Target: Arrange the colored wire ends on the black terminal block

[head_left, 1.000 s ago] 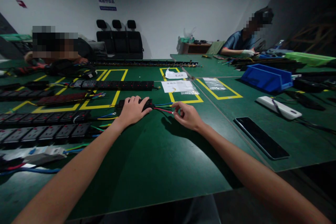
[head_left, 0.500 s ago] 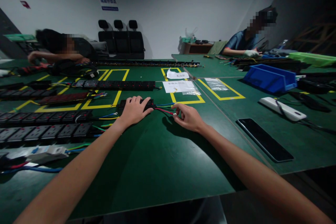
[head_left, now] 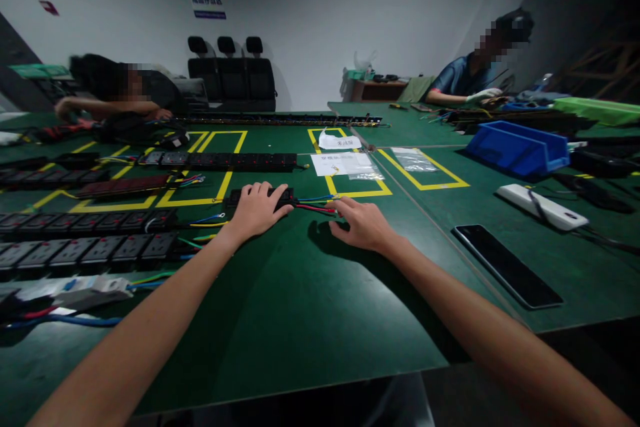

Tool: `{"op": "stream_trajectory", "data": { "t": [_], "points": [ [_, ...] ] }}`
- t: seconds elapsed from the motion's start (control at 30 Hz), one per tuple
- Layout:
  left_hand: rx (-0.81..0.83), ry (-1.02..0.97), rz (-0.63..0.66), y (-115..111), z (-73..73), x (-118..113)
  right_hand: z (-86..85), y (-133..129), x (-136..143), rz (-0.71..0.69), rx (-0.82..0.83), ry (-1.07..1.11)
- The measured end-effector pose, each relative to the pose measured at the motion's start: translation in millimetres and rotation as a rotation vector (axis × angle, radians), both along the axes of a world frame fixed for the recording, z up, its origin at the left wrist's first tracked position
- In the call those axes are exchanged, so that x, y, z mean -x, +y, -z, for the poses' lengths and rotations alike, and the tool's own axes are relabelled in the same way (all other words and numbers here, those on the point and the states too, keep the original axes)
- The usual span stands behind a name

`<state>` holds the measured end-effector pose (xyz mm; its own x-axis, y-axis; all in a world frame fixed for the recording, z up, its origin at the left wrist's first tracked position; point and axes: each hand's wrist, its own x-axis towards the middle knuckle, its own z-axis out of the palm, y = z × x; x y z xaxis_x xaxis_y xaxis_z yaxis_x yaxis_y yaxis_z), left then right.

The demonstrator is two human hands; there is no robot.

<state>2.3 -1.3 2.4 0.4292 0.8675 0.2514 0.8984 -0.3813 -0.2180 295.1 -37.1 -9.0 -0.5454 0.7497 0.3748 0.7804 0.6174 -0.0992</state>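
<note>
My left hand (head_left: 257, 213) is laid over a short black socket strip (head_left: 287, 195), its fingers curled over the far side and its thumb on the near right. Much of the strip is hidden under the palm. Red, blue and yellow-green wires (head_left: 315, 207) come out of the strip's right end. At the far ends of these wires is my right hand (head_left: 363, 223), with thumb and index finger apart. Its fingertips are close to the red wire's end; whether they touch it I cannot tell.
Longer socket strips (head_left: 85, 253) with loose wires line the left side. Papers (head_left: 333, 165) and a plastic bag lie ahead. Rightwards are a phone (head_left: 505, 267), a white power bank-like device (head_left: 543, 207) and a blue bin (head_left: 515, 150). Two people (head_left: 463, 83) sit across the green table.
My right thumb and index finger have parted from their pinch at the red wire's end. My left hand stays on the socket strip.
</note>
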Motion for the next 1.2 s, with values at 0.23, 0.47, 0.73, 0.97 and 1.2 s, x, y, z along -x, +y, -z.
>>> {"op": "stream_trajectory", "data": {
  "t": [0.23, 0.47, 0.73, 0.97, 1.2],
  "points": [
    [0.018, -0.015, 0.004, 0.7, -0.6, 0.2, -2.6, 0.7, 3.6, 0.186, -0.013, -0.051],
    [0.019, -0.014, 0.004, 0.9, -0.7, 0.4, -3.9, 2.0, 2.5, 0.217, 0.052, -0.079],
    [-0.014, 0.01, -0.004, 1.2, 2.0, 0.4, -2.0, 2.3, 2.4, 0.177, 0.074, -0.074],
    [0.005, -0.014, 0.01, 1.0, 1.2, 0.5, 3.6, 4.2, 1.9, 0.102, 0.149, 0.153],
    [0.008, -0.021, 0.009, 1.9, 2.0, 0.9, 10.2, 4.2, 6.7, -0.023, 0.326, 0.526]
  ]
}}
